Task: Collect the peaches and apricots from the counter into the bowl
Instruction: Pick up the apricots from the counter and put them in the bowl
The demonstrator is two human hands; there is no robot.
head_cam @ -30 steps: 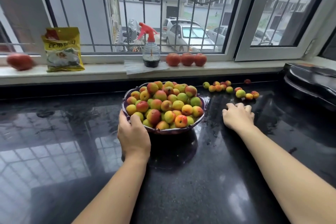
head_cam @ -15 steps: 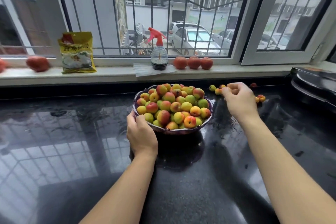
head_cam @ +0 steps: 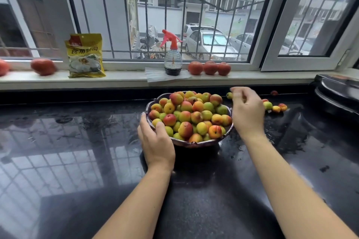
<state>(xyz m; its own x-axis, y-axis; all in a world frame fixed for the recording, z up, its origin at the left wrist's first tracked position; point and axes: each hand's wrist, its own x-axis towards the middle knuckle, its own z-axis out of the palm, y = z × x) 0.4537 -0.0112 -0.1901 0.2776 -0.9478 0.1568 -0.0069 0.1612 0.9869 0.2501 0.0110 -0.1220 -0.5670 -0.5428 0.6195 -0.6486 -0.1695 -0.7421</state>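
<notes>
A purple bowl (head_cam: 196,143) heaped with small red, yellow and green peaches and apricots (head_cam: 191,116) stands on the black counter. My left hand (head_cam: 155,141) grips the bowl's near left rim, thumb over the edge. My right hand (head_cam: 245,110) hovers at the bowl's right rim. Its blurred fingers curl round small fruit that is mostly hidden. One green fruit (head_cam: 229,95) lies just left of its fingertips. Several loose fruits (head_cam: 272,105) lie on the counter to the right of it, and a dark red one (head_cam: 274,93) sits by the back wall.
On the window sill stand a spray bottle (head_cam: 172,60), a yellow packet (head_cam: 85,56), three large red fruits (head_cam: 209,68) and more red ones (head_cam: 43,66) at the left. A black appliance (head_cam: 340,93) fills the right edge. The wet counter (head_cam: 77,141) reflects the window.
My right hand went from flat on the counter to the loose fruit at the back, curled over it, and now has drawn left toward the bowl. My left hand stays on the rim.
</notes>
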